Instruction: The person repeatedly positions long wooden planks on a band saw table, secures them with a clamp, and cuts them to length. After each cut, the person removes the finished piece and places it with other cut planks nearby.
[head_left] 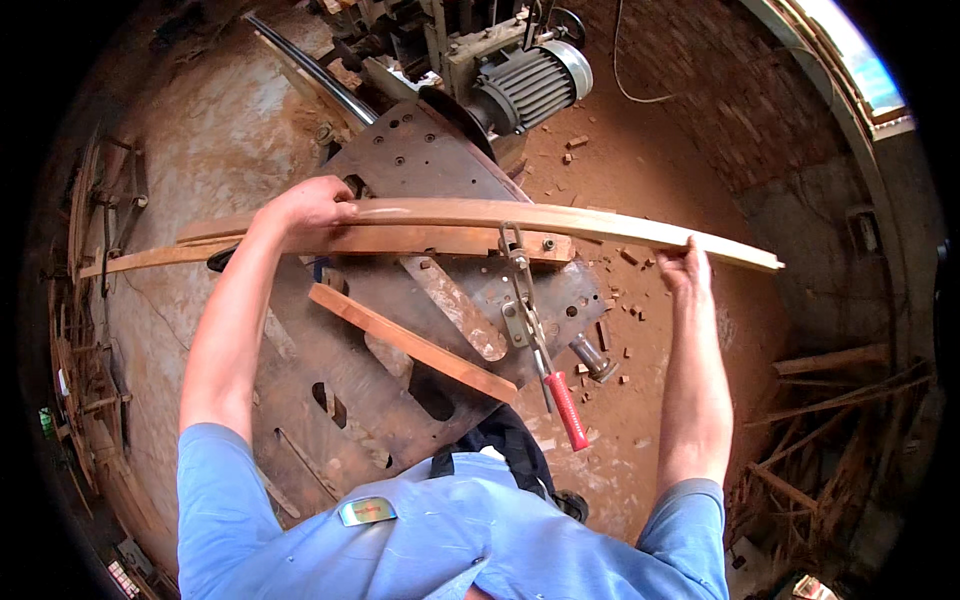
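Note:
A long, pale wooden strip (450, 212) stretches across the machine table (350, 350) from left to right. My left hand (308, 208) is closed over its left part, with the fingers curled over the far edge. Near the right end, my right hand (684, 268) grips the same strip from the near side; its fingers are partly hidden. Along the strip's near side lies a reddish wooden bar (420, 240) with a bolt. A toggle clamp (518, 320) with a red handle (567, 412) reaches over the bar to the strip. Nearer to me, a shorter wooden strip (410, 342) lies slantwise on the table.
Beyond the table stands an electric motor (535, 85) beside a dark round disc. A metal bar (315, 70) extends to the far left. Wood offcuts (630, 258) litter the brown floor on the right. Stacked timber (825, 420) leans at the right wall, under a brick wall (730, 100).

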